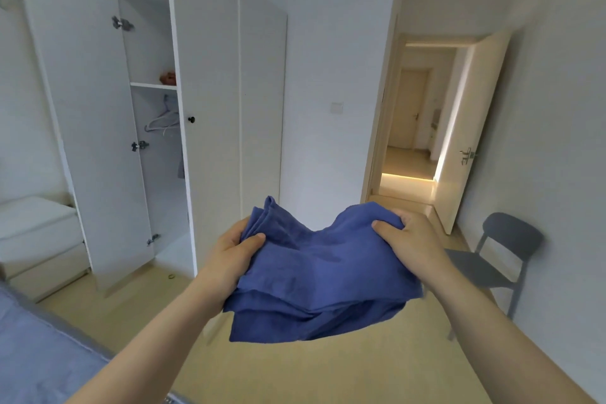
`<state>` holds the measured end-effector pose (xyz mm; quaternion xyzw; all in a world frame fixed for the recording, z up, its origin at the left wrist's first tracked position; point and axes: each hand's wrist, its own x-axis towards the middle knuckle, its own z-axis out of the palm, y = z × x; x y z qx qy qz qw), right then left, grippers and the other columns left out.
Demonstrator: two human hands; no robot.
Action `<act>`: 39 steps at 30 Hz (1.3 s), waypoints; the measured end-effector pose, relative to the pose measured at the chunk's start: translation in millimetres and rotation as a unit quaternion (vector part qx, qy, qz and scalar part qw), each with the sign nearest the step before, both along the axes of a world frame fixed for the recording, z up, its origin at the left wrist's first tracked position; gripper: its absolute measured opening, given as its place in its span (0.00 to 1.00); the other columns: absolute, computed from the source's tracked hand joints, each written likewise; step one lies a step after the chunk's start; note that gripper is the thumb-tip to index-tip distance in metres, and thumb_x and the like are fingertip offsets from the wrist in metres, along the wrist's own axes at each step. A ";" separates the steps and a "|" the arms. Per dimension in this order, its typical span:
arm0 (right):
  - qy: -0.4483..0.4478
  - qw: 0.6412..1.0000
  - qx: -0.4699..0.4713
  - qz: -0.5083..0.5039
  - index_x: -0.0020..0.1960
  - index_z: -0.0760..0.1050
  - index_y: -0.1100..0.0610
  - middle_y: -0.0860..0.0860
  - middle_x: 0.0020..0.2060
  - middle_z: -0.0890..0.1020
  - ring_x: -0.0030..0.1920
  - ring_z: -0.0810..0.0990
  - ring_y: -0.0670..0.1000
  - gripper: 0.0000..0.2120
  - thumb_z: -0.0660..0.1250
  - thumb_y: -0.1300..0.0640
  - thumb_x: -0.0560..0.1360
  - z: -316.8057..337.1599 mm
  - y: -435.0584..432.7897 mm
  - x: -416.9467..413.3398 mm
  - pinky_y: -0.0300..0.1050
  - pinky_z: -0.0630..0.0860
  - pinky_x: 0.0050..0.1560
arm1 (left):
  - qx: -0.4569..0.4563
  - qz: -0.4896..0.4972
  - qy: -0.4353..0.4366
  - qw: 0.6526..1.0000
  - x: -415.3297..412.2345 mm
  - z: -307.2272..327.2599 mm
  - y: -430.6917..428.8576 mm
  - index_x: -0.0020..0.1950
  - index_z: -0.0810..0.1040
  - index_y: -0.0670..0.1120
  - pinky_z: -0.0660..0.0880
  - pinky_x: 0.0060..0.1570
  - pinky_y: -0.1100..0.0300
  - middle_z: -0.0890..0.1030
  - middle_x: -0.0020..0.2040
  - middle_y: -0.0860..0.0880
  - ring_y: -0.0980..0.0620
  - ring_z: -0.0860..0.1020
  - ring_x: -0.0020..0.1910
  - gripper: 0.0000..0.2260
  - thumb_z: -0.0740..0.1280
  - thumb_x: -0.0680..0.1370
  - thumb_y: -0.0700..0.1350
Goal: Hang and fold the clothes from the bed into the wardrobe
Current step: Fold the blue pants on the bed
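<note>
A folded blue garment (321, 275) hangs in the air in front of me, held flat between both hands. My left hand (232, 254) grips its left edge with the thumb on top. My right hand (411, 239) grips its right edge, thumb pressed over the cloth. The white wardrobe (210, 102) stands ahead on the left with its left door (88, 128) swung open. Inside it I see a shelf (152, 86) carrying a small brown item (168, 77), and pale hangers (162, 121) on the rail below. A corner of the blue bed (36, 354) lies at the bottom left.
A grey chair (492, 262) stands against the right wall. The room door (465, 141) is open onto a lit hallway. A white drawer unit (39, 239) sits left of the wardrobe. A small green object (171, 276) lies on the wooden floor near the wardrobe.
</note>
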<state>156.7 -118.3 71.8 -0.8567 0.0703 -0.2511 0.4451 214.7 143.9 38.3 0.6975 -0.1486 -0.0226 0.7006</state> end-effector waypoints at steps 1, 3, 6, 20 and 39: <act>0.008 1.000 -0.007 0.004 0.44 0.79 0.48 0.45 0.38 0.82 0.42 0.79 0.45 0.08 0.62 0.56 0.78 2.5 -7.5 18.7 0.37 0.70 0.38 | 0.000 0.000 -0.002 1.000 19.0 2.2 -6.7 0.58 0.78 0.55 0.77 0.56 0.48 0.84 0.52 0.49 0.46 0.81 0.53 0.11 0.61 0.81 0.42; 0.015 1.000 -0.012 0.007 0.45 0.79 0.47 0.42 0.40 0.82 0.42 0.79 0.41 0.09 0.62 0.56 0.78 8.2 -23.6 55.5 0.34 0.69 0.37 | -0.002 -0.004 -0.010 1.000 56.4 7.1 -21.2 0.57 0.79 0.56 0.77 0.55 0.49 0.84 0.51 0.50 0.47 0.81 0.52 0.11 0.61 0.81 0.42; 0.010 1.000 -0.006 0.000 0.39 0.77 0.45 0.40 0.34 0.81 0.36 0.78 0.37 0.12 0.61 0.55 0.78 13.3 -46.6 109.0 0.31 0.67 0.34 | -0.005 -0.002 -0.021 1.000 107.6 11.8 -43.5 0.52 0.80 0.58 0.78 0.47 0.55 0.85 0.48 0.51 0.48 0.82 0.49 0.11 0.61 0.81 0.43; 0.001 0.990 0.020 0.139 0.44 0.80 0.55 0.52 0.42 0.83 0.47 0.81 0.55 0.09 0.60 0.60 0.74 26.3 -128.2 407.9 0.52 0.79 0.49 | -0.016 0.100 -0.030 0.994 335.4 16.3 -130.7 0.57 0.79 0.57 0.77 0.46 0.59 0.85 0.50 0.53 0.52 0.83 0.49 0.12 0.61 0.81 0.41; 0.001 0.920 0.060 0.388 0.44 0.80 0.49 0.46 0.42 0.84 0.42 0.81 0.45 0.10 0.61 0.60 0.73 26.0 141.4 663.9 0.39 0.78 0.43 | -0.018 0.337 -0.018 0.941 494.3 15.2 95.1 0.50 0.80 0.62 0.76 0.33 0.70 0.85 0.44 0.58 0.60 0.83 0.42 0.13 0.63 0.80 0.43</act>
